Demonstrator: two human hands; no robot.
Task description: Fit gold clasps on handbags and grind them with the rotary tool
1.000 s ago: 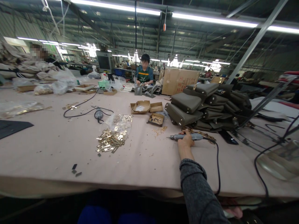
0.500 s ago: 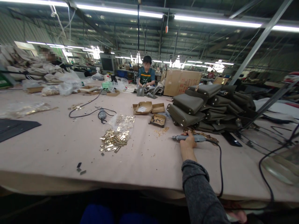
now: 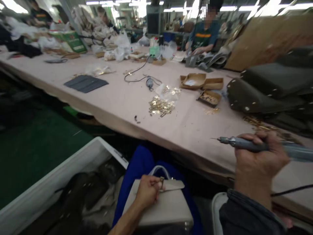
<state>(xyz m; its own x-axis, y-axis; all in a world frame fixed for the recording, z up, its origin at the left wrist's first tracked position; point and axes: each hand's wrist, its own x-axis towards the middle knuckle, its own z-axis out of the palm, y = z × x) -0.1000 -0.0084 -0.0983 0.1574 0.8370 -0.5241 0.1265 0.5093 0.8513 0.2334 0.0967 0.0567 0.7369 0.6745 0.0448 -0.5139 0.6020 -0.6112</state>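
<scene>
A cream handbag (image 3: 168,209) with a top handle (image 3: 160,169) lies on my lap, on blue clothing. My left hand (image 3: 147,191) is closed at its front flap, fingers pinching a small gold-toned metal clasp (image 3: 161,183). My right hand (image 3: 260,163) is wrapped round a grey electric screwdriver (image 3: 246,143), its thin bit pointing left, above the table's front edge and apart from the bag. A pile of gold metal plates (image 3: 160,106) lies on the table, partly in a clear plastic bag. Small gold parts fill an open cardboard box (image 3: 209,98).
Dark olive bags (image 3: 271,88) are stacked at the right of the table (image 3: 117,98). A white bin (image 3: 58,173) holding dark and light bags stands at my left. A dark flat sheet (image 3: 85,83) and a coiled cord (image 3: 149,83) lie on the table. A co-worker (image 3: 202,34) sits opposite.
The view has turned left and down, bringing the handbag, my left hand and the bin into sight. My right hand has lifted the screwdriver from beside the olive bags towards me.
</scene>
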